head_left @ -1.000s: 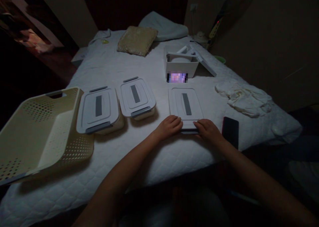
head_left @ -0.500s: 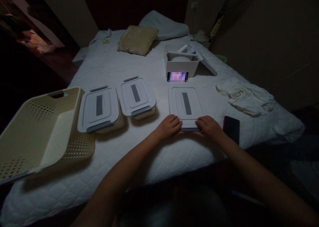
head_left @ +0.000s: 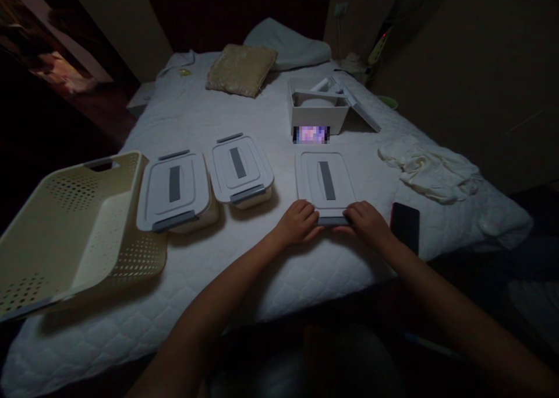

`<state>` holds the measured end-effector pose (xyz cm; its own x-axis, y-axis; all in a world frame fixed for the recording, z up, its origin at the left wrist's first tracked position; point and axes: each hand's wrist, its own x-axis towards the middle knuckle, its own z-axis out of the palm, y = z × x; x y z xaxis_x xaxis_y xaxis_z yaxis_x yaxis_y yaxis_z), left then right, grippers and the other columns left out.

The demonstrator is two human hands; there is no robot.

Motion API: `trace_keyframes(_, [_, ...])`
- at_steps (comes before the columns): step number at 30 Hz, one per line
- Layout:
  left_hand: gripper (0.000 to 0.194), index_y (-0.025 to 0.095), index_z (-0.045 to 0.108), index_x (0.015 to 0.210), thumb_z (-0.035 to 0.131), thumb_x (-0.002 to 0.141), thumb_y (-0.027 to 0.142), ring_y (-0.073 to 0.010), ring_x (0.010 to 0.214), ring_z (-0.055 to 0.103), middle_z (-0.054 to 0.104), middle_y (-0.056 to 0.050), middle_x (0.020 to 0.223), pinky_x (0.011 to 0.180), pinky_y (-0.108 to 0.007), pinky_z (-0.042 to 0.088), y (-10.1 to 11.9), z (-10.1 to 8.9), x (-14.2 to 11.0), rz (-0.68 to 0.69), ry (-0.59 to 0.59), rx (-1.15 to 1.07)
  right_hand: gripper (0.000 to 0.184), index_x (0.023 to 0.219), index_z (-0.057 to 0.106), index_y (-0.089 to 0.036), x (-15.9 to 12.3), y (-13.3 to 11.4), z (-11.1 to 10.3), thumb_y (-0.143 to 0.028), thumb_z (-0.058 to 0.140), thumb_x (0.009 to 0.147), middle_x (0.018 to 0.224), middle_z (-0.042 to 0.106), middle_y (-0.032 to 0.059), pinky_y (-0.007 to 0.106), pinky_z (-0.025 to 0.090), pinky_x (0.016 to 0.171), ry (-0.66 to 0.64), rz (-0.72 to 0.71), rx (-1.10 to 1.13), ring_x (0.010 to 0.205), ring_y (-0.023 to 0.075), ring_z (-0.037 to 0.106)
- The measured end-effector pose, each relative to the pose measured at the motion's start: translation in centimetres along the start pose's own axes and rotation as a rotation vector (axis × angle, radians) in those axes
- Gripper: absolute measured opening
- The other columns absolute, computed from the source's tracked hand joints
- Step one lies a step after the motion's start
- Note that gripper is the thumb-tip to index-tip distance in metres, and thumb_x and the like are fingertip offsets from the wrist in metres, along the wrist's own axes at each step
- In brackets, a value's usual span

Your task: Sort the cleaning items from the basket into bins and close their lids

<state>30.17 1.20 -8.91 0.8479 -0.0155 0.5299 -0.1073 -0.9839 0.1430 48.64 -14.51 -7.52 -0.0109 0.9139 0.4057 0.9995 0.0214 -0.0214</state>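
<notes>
A white storage box lid (head_left: 312, 179) with a grey centre strip lies in front of me on the bed; whatever is under it is hidden. My left hand (head_left: 299, 222) is closed on its near left corner, fingers curled over the top and thumb along the front. At the near right corner my right hand (head_left: 365, 222) grips in the same way. Between the hands runs a grey latch (head_left: 334, 221) along the front edge. Left of these stand two storage boxes, one nearer the middle (head_left: 257, 173) and one farther left (head_left: 194, 191), both with white lids and grey latches.
A cream perforated basket (head_left: 100, 229) stands at the left edge of the bed. A white open box (head_left: 321, 118) with items inside sits behind a lit phone (head_left: 311, 134). A dark phone (head_left: 405, 226) and crumpled cloth (head_left: 432, 171) lie right. A cushion (head_left: 241, 70) lies farther back.
The grey front latch has swung up and now shows more of its face between my hands. Both hands stay at the lid's near corners, and my thumbs have come into view below.
</notes>
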Motion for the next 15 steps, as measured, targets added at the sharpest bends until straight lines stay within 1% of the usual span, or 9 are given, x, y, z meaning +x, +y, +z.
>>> trace_keyframes(2, [0.03,0.013,0.058,0.093,0.041,0.088,0.038,-0.0243,0.097,0.052,0.058,-0.015,0.094,0.086,-0.044,0.045,0.1,-0.3,0.1,-0.035,0.007,-0.041,0.033,0.084,0.059,-0.018,-0.2,-0.4,-0.2,-0.05,0.051,0.083,0.083,0.059,0.0108,0.036,0.042,0.071,0.021,0.07,0.067,0.079,0.0229,0.051])
trace_keyframes(4, [0.025,0.015,0.057,0.092,0.041,0.088,0.034,-0.0234,0.1,0.052,0.057,-0.014,0.098,0.086,-0.044,0.045,-0.1,-0.4,0.1,-0.103,0.059,-0.078,0.031,0.091,0.059,-0.019,-0.4,-0.8,-0.4,-0.048,0.05,0.084,0.089,0.058,0.0106,0.039,0.043,0.076,0.086,0.181,0.121,0.085,0.0242,0.051])
trace_keyframes(7, [0.022,0.016,0.054,0.096,0.046,0.086,0.033,-0.0225,0.106,0.051,0.054,-0.014,0.106,0.088,-0.042,0.045,-0.9,-0.5,0.2,-0.335,0.228,-0.15,0.035,0.101,0.056,-0.019,-0.4,-1.0,-0.3,-0.049,0.048,0.084,0.099,0.054,0.0118,0.041,0.044,0.079,0.243,0.469,0.224,0.094,0.0249,0.051])
trace_keyframes(9, [0.023,0.016,0.053,0.098,0.05,0.083,0.034,-0.0206,0.104,0.052,0.052,-0.012,0.107,0.086,-0.039,0.047,-1.5,-0.3,0.5,-0.537,0.319,-0.274,0.043,0.105,0.053,-0.017,0.0,-0.6,0.0,-0.053,0.049,0.081,0.103,0.053,0.0124,0.038,0.047,0.073,0.31,0.713,0.345,0.092,0.0234,0.052])
trace_keyframes(10, [0.024,0.016,0.052,0.098,0.053,0.082,0.034,-0.0196,0.102,0.053,0.052,-0.011,0.107,0.083,-0.037,0.048,-1.8,-0.2,0.8,-0.638,0.345,-0.36,0.047,0.104,0.053,-0.016,0.4,-0.2,0.2,-0.055,0.049,0.078,0.102,0.054,0.0122,0.035,0.047,0.069,0.314,0.83,0.415,0.088,0.0221,0.054])
trace_keyframes(11, [0.025,0.016,0.053,0.097,0.055,0.08,0.034,-0.019,0.1,0.054,0.052,-0.011,0.107,0.081,-0.035,0.049,-2.1,-0.1,1.1,-0.737,0.362,-0.452,0.048,0.102,0.053,-0.016,0.9,0.4,0.4,-0.056,0.049,0.077,0.098,0.056,0.011,0.033,0.047,0.065,0.286,0.931,0.493,0.082,0.0203,0.055])
trace_keyframes(12, [0.027,0.016,0.053,0.097,0.058,0.078,0.034,-0.0189,0.099,0.055,0.053,-0.011,0.107,0.079,-0.034,0.049,-2.2,0.1,1.5,-0.834,0.375,-0.543,0.047,0.098,0.054,-0.016,1.4,1.0,0.6,-0.057,0.048,0.077,0.091,0.058,0.0089,0.031,0.046,0.063,0.224,1.011,0.567,0.076,0.0186,0.056])
trace_keyframes(13, [0.029,0.016,0.054,0.096,0.06,0.076,0.035,-0.0192,0.099,0.055,0.054,-0.011,0.107,0.078,-0.033,0.049,-2.3,0.3,1.9,-0.928,0.385,-0.626,0.045,0.093,0.055,-0.017,1.9,1.7,0.9,-0.058,0.048,0.076,0.085,0.059,0.007,0.03,0.045,0.063,0.175,1.057,0.612,0.073,0.0178,0.056])
trace_keyframes(15, [0.031,0.015,0.056,0.095,0.063,0.073,0.035,-0.0201,0.099,0.057,0.058,-0.011,0.105,0.079,-0.032,0.049,-2.3,0.8,2.7,-1.08,0.397,-0.771,0.041,0.088,0.055,-0.019,3.1,2.9,1.3,-0.057,0.051,0.074,0.075,0.059,0.0046,0.029,0.044,0.061,0.149,1.099,0.671,0.071,0.0181,0.056])
